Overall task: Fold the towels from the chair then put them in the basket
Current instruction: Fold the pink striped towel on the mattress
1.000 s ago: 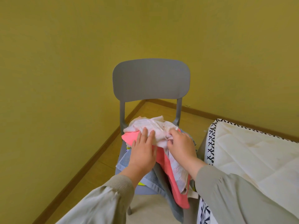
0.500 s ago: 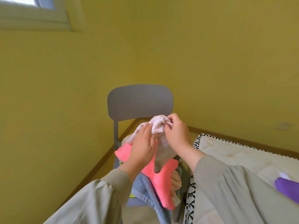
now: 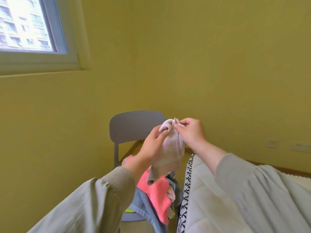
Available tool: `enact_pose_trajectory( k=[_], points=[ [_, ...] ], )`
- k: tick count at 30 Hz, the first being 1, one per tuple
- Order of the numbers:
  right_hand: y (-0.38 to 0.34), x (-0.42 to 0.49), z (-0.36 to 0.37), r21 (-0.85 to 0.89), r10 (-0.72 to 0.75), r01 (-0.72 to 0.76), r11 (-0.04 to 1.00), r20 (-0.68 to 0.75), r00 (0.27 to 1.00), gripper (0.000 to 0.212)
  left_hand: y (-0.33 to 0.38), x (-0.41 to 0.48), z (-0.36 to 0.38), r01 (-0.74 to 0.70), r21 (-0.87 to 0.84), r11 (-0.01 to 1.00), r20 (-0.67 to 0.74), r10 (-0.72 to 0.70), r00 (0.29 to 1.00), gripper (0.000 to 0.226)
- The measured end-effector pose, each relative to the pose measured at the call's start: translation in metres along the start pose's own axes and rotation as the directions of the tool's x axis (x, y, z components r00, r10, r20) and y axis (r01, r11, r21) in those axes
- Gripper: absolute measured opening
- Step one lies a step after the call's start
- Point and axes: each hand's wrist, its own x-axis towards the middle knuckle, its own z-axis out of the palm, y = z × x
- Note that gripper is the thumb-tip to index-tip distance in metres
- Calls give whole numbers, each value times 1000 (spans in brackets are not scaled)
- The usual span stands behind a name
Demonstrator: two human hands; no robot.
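Observation:
A pale pink-white towel [image 3: 170, 152] hangs in the air in front of the grey chair [image 3: 133, 126]. My right hand [image 3: 190, 132] pinches its top corner. My left hand [image 3: 153, 145] grips the towel's upper left edge just below. The towel droops down between my wrists. On the chair seat lie a bright pink towel [image 3: 156, 190] and a blue-grey towel [image 3: 143, 204] that hangs over the front edge. No basket is in view.
A white quilted bed [image 3: 210, 190] with a black patterned border stands right of the chair. Yellow walls meet in a corner behind it. A window [image 3: 25, 24] sits at the upper left. A strip of wooden floor shows beside the chair.
Both hands have lifted the pale towel up off the chair pile. The view has tilted up, bringing the window in.

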Motion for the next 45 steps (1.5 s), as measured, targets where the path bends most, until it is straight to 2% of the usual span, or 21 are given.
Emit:
enact_pose_trajectory(
  k=[3,6,9,10,12,14,15,17,19,21,23,25,27,30,33,35,37,39,42,45],
  points=[
    [-13,-4,-30,-38,68,-74,997,-123,990,26,23,-15,3,13,44,999,49,-15,999,61],
    [-22,-9,-55,-5,171,-177,984,-210,962,31,48,-30,9,-30,104,994,72,23,997,79],
    [-28,-14,-74,23,242,-246,969,-294,925,43,66,-40,16,-145,202,969,232,97,968,101],
    [-29,-16,-80,42,265,-265,963,-308,914,43,69,-43,18,-219,290,932,305,127,944,107],
    [-32,-19,-89,113,325,-305,946,-321,889,38,74,-49,20,-387,497,776,408,184,894,109],
    [-34,-23,-99,166,363,-326,931,-321,874,32,80,-55,23,-471,595,651,404,265,876,95],
    [-35,-25,-103,181,374,-332,926,-309,874,29,82,-57,26,-474,590,654,360,313,879,81],
    [-35,-29,-109,208,391,-344,916,-261,883,21,89,-61,29,-372,496,785,189,321,928,47],
    [-33,-34,-114,232,410,-362,903,-210,888,17,96,-61,29,-250,425,870,68,244,967,22],
    [-32,-39,-118,239,421,-378,894,-164,892,16,98,-61,28,-217,392,894,22,227,974,10],
    [-32,-43,-120,202,418,-393,897,-101,903,14,102,-64,29,-171,275,946,-17,183,983,7],
    [-37,-48,-122,101,383,-377,921,-51,922,20,107,-65,28,-132,181,975,-61,145,988,8],
    [-43,-54,-124,13,296,-296,955,-56,953,27,113,-64,27,-115,164,980,-98,132,986,8],
    [-51,-62,-126,-102,51,-54,993,-31,998,24,116,-65,25,-76,147,986,-99,91,991,13],
    [-54,-70,-122,-182,-158,186,966,157,975,50,116,-70,23,-22,138,990,-46,28,999,20],
    [-55,-77,-115,-180,-214,264,948,257,942,54,115,-73,22,36,79,996,-14,-35,999,22],
    [-59,-83,-106,-106,-237,269,957,242,941,37,115,-76,19,94,-12,995,20,-94,995,23],
    [-64,-87,-99,-46,-238,250,967,182,954,21,113,-78,14,107,-32,994,39,-106,994,20],
    [-72,-88,-93,17,-251,252,968,164,954,22,107,-80,3,117,-17,993,72,-116,991,19],
    [-79,-89,-86,67,-222,213,975,182,958,14,103,-80,-10,106,23,994,139,-109,984,27]
  ],
)
